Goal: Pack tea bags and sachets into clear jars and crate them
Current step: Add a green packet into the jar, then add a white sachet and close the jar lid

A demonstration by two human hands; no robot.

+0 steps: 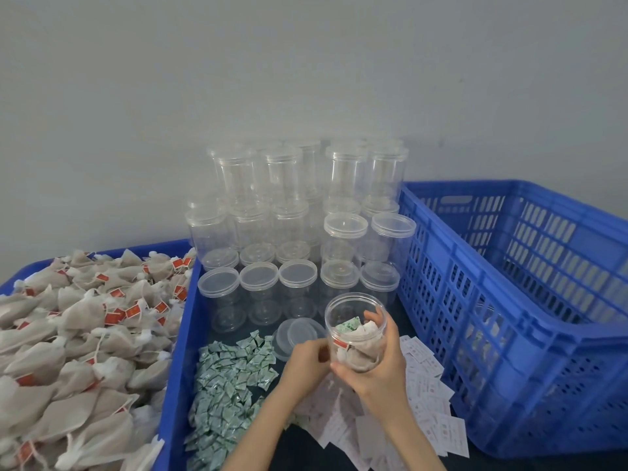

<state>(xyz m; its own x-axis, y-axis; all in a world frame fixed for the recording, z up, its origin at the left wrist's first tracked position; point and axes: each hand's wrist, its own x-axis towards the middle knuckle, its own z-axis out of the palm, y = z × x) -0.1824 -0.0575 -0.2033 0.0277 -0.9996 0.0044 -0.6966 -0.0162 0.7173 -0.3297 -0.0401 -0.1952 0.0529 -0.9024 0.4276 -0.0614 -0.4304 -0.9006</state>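
Observation:
My right hand (380, 365) grips an open clear jar (355, 322) from below and behind, tilted toward me. Inside the jar lie tea bags, a green sachet and a white sachet. My left hand (307, 360) touches the jar's left side low down, its fingers curled against the wall. Two loose clear lids (295, 334) rest just left of the jar. Below them spreads a heap of green sachets (231, 385). White sachets (428, 402) lie under and right of my hands. Tea bags with red tags (85, 341) fill the left blue tray.
Stacked empty lidded clear jars (299, 215) stand behind my hands against the grey wall. A tall blue slatted crate (530, 300) sits on the right, with some filled jars seen dimly through its wall. The blue tray rim (176, 351) divides tea bags from sachets.

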